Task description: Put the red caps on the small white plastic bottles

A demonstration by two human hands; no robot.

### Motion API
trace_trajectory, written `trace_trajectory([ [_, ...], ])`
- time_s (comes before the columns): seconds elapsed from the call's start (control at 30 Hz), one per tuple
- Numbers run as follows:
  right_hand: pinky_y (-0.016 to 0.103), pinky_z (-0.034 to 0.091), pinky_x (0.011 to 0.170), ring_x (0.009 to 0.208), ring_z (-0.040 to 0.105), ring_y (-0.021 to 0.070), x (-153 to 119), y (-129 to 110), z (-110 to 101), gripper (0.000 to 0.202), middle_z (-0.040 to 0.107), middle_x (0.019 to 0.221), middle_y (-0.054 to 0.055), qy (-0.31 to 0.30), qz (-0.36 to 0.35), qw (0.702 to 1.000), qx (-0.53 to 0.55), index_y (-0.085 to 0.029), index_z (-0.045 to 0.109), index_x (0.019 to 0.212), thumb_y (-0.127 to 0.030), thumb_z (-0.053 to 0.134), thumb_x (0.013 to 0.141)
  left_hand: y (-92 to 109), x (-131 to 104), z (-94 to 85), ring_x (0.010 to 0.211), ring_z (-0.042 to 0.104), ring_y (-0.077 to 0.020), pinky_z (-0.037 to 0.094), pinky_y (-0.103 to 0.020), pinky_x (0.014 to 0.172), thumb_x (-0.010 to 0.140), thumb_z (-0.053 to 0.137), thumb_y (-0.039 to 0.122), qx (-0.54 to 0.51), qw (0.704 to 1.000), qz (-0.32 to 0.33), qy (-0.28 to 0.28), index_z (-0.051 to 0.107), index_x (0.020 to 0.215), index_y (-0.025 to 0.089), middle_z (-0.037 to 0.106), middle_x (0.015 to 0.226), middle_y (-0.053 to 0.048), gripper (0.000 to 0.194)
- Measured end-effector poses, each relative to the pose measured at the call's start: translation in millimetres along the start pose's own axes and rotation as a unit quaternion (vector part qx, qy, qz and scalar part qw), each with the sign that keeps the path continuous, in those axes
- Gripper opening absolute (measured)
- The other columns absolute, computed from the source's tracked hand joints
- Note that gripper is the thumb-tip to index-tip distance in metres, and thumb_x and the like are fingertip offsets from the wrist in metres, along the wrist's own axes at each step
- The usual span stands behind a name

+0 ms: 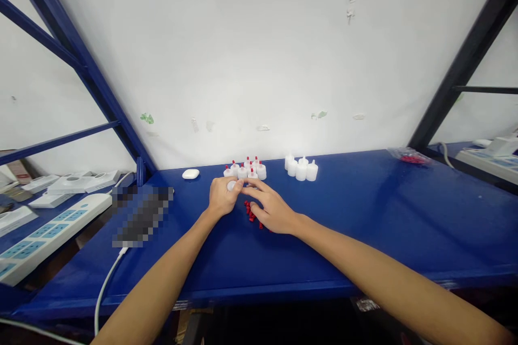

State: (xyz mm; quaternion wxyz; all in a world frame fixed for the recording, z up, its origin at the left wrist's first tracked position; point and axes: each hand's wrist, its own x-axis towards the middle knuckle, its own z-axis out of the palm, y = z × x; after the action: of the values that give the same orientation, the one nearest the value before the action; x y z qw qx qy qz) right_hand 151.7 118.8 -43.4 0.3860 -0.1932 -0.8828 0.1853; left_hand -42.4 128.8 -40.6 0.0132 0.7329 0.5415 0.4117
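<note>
Plainly, in the head view, the left hand (223,195) curls closed around 1 small, squat white plastic bottle (231,185), mostly hidden, just in front of a cluster of white plastic bottles with pointed red caps (262,172). The right hand (275,209) is half-open, its fingertips close beside the left thumb; I cannot tell whether they pinch anything. Beneath it, small, loose red plastic caps (248,209) lie on the smooth blue tabletop (364,199); a dropping wrist could scatter them. Too tight a squeeze could dent the held bottle, and an outward swing of the left knuckles could topple the cluster. The uncapped white nozzle bottles (300,171), well apart, seem safer.
</note>
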Motion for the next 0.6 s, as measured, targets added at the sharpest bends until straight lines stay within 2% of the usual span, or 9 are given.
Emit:
trace_trajectory([
  [0.17, 0.044, 0.038, 0.114, 0.137, 0.043, 0.0213, 0, 1, 2, 0.057, 0.047, 0.15, 0.009, -0.019, -0.029, 0.998, -0.045, -0.023, 0.052, 0.141, -0.006, 0.045, 0.088, -2, -2, -0.6, 0.051, 0.037, -0.0122, 0.028, -0.028, 0.055, 0.093, 0.026, 0.057, -0.023, 0.998, 0.027, -0.045, 0.04, 0.052, 0.018, 0.042, 0.051, 0.0, 0.058],
  [0.27, 0.043, 0.039, 0.112, 0.133, 0.047, 0.021, 1, 3, 3, 0.055, 0.053, 0.145, 0.008, 0.001, -0.03, 0.998, -0.048, -0.023, 0.054, 0.139, -0.006, 0.044, 0.088, -4, -2, -0.7, 0.052, 0.042, -0.0129, 0.031, -0.028, 0.057, 0.095, 0.025, 0.055, -0.027, 0.997, 0.031, -0.066, 0.044, 0.053, 0.018, 0.047, 0.052, 0.0, 0.06],
  [0.43, 0.041, 0.043, 0.106, 0.121, 0.055, 0.0221, 3, 10, -2, 0.047, 0.061, 0.132, 0.01, 0.073, 0.045, 0.995, -0.059, -0.019, 0.062, 0.129, -0.008, 0.044, 0.087, -11, 2, -0.5, 0.053, 0.051, -0.015, 0.034, -0.028, 0.06, 0.098, 0.023, 0.05, -0.016, 0.999, -0.032, -0.031, 0.052, 0.052, 0.018, 0.053, 0.05, -0.002, 0.063],
  [0.53, 0.04, 0.047, 0.098, 0.108, 0.058, 0.0231, 3, 17, -3, 0.04, 0.065, 0.118, 0.011, 0.04, 0.096, 0.991, -0.09, -0.015, 0.066, 0.122, -0.01, 0.046, 0.088, -13, 4, -1.8, 0.054, 0.054, -0.016, 0.036, -0.028, 0.061, 0.098, 0.025, 0.048, -0.017, 0.998, -0.059, -0.008, 0.054, 0.052, 0.018, 0.054, 0.048, -0.002, 0.062],
  [0.6, 0.039, 0.046, 0.097, 0.105, 0.058, 0.0233, 2, 23, -2, 0.038, 0.065, 0.113, 0.011, 0.0, 0.121, 0.988, -0.093, -0.013, 0.067, 0.12, -0.011, 0.047, 0.088, -12, 4, -2.7, 0.052, 0.054, -0.0155, 0.036, -0.027, 0.06, 0.098, 0.027, 0.045, -0.025, 0.998, -0.059, -0.017, 0.053, 0.052, 0.018, 0.053, 0.047, -0.002, 0.06],
])
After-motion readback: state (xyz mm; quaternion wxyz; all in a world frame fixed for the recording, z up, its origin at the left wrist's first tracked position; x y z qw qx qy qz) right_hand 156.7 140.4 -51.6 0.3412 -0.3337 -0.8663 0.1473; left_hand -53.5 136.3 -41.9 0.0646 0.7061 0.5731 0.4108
